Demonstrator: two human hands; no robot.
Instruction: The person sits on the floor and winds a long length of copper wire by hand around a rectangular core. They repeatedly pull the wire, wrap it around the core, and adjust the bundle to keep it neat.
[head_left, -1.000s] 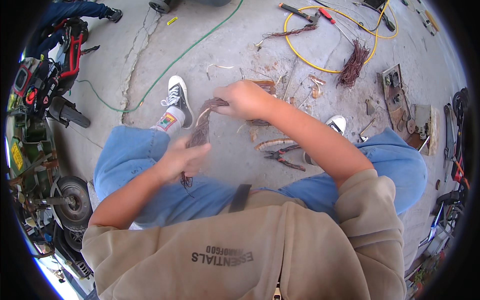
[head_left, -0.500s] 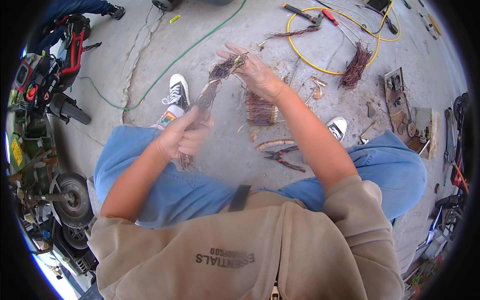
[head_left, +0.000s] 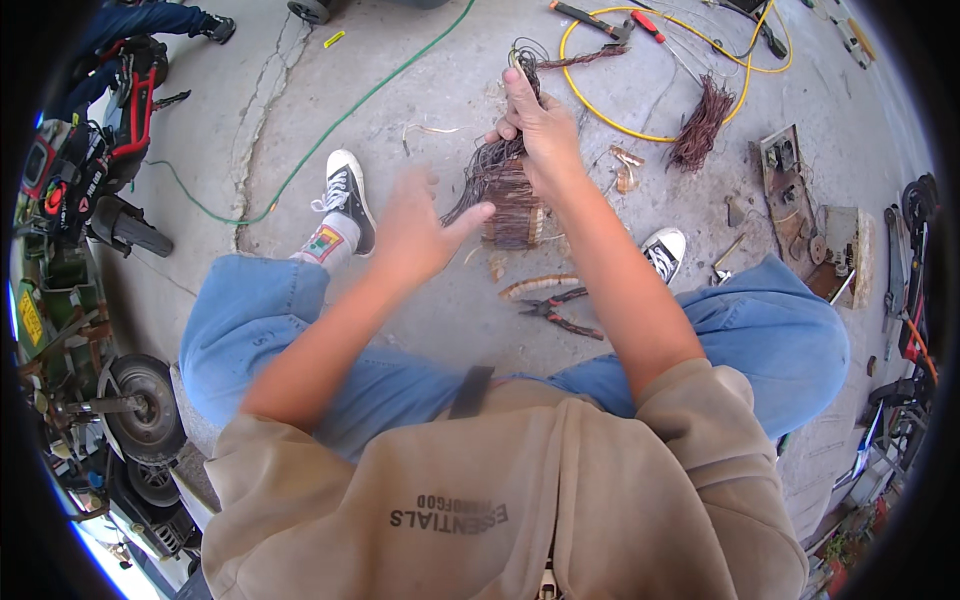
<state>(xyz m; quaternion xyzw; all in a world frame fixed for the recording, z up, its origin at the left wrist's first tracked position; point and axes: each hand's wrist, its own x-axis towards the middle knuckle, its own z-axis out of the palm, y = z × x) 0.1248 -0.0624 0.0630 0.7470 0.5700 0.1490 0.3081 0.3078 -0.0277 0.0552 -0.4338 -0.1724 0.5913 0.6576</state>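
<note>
A loose bundle of thin dark wire (head_left: 487,178) hangs at a slant in front of me, its upper end looping above my right hand. My right hand (head_left: 538,128) grips it near the top, thumb pointing up along the strands. By the bundle's lower end is my left hand (head_left: 425,232), its thumb held away from the fingers; the fingers are blurred by motion, and I cannot tell whether the thumb touches the wire. Behind the bundle, a wound coil of brown wire (head_left: 515,222) lies on the floor, partly covered. Pliers with red and black handles (head_left: 563,313) lie nearer me.
Beyond my right hand lie a hammer (head_left: 590,20), a red-handled screwdriver (head_left: 650,28), a yellow hose (head_left: 567,75) and another wire bundle (head_left: 703,125). Rusty metal parts (head_left: 790,195) sit at right. A green hose (head_left: 330,132) crosses the concrete; wheeled machines (head_left: 145,395) stand at left.
The wire bundle has moved right and is now in my right hand's grip. My left hand has let go of it and its fingers have spread.
</note>
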